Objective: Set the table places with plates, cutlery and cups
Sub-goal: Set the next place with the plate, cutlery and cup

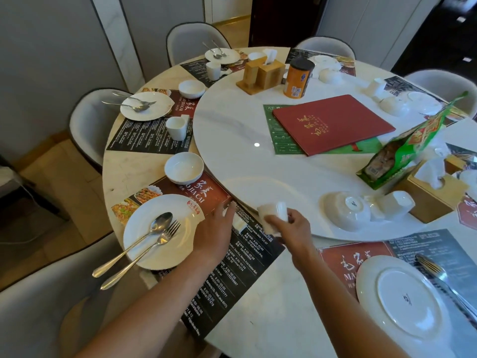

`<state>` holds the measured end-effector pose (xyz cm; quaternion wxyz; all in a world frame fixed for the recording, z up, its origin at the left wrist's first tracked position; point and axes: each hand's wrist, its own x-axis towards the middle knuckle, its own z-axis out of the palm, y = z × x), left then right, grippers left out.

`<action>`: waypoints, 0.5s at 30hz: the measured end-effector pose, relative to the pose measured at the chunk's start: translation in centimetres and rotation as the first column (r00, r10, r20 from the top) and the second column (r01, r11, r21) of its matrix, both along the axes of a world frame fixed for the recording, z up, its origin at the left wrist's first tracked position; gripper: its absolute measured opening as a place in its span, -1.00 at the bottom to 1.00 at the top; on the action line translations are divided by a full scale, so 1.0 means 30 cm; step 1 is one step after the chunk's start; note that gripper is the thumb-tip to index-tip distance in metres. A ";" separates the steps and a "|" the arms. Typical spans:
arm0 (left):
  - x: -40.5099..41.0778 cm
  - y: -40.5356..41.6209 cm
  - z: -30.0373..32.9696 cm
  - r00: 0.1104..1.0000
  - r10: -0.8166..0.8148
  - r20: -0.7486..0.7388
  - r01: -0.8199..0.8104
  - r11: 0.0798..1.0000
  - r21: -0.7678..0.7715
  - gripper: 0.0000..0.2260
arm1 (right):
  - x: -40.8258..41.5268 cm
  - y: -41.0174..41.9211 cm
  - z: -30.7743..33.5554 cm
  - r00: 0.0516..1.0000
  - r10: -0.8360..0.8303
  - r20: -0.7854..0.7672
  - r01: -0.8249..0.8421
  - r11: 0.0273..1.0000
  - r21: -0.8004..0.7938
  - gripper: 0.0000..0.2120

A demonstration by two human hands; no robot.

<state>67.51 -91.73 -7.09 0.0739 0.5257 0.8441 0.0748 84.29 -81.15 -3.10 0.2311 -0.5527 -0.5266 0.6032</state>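
Above the placemat [232, 267], beside the plate [160, 231], the right hand [291, 228] grasps a white cup [273, 211]; the left hand [216, 231] hovers, fingers relaxed. A careless descent could knock the fork [144, 254].

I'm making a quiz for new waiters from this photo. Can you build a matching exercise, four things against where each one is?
Things:
1. cup
2. spoon and fork
3. red menu
4. orange can

Places:
A. flat on the turntable, over a green sheet
B. gripped in the right hand
C. upright beside the wooden holder
D. lying across the near-left plate

Pairs: 1-B, 2-D, 3-A, 4-C
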 end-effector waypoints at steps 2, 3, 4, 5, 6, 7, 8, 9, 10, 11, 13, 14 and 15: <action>0.046 -0.048 -0.005 1.000 0.020 0.019 -0.020 0.999 0.033 -0.39 | 0.015 -0.049 -0.025 0.986 0.070 0.152 -0.099 0.977 0.188 -0.41; 0.068 -0.070 -0.007 0.999 0.027 0.031 -0.029 0.999 0.046 -0.48 | 0.017 -0.068 -0.035 0.971 0.095 0.219 -0.151 0.956 0.253 -0.39; 0.086 -0.088 -0.007 0.998 0.038 0.043 -0.040 0.998 0.054 -0.58 | 0.018 -0.087 -0.042 0.958 0.115 0.261 -0.194 0.935 0.298 -0.37; 0.100 -0.101 -0.004 0.997 0.049 0.053 -0.052 0.998 0.045 -0.68 | 0.016 -0.102 -0.046 0.952 0.124 0.279 -0.216 0.919 0.329 -0.35; 0.111 -0.109 -0.003 0.997 0.054 0.051 -0.056 0.998 0.027 -0.77 | 0.013 -0.115 -0.048 0.947 0.130 0.295 -0.235 0.904 0.357 -0.34; 0.117 -0.116 -0.005 0.998 0.052 0.039 -0.052 0.999 0.010 -0.82 | 0.008 -0.122 -0.057 0.941 0.132 0.312 -0.250 0.892 0.375 -0.33; 0.120 -0.120 -0.006 0.998 0.045 0.032 -0.045 0.999 0.003 -0.84 | 0.002 -0.127 -0.061 0.932 0.141 0.335 -0.270 0.884 0.380 -0.32; 0.121 -0.123 -0.009 0.999 0.038 0.035 -0.039 0.999 0.004 -0.84 | -0.004 -0.128 -0.069 0.923 0.149 0.354 -0.288 0.879 0.379 -0.31; 0.121 -0.125 -0.010 0.999 0.033 0.036 -0.033 0.999 0.009 -0.83 | -0.008 -0.129 -0.081 0.913 0.158 0.375 -0.307 0.873 0.379 -0.31; 0.120 -0.126 -0.013 0.999 0.030 0.036 -0.030 0.999 0.012 -0.81 | -0.012 -0.130 -0.093 0.904 0.166 0.394 -0.325 0.865 0.382 -0.31; 0.121 -0.128 -0.018 0.999 0.028 0.025 -0.029 1.000 0.009 -0.79 | -0.016 -0.134 -0.104 0.892 0.172 0.417 -0.347 0.853 0.390 -0.31; 0.122 -0.129 -0.020 0.999 0.030 0.016 -0.030 1.000 0.003 -0.78 | -0.016 -0.134 -0.109 0.892 0.170 0.420 -0.349 0.849 0.397 -0.32; 0.124 -0.130 -0.023 0.999 0.031 0.009 -0.031 1.000 0.000 -0.78 | -0.017 -0.132 -0.113 0.893 0.169 0.418 -0.348 0.847 0.402 -0.32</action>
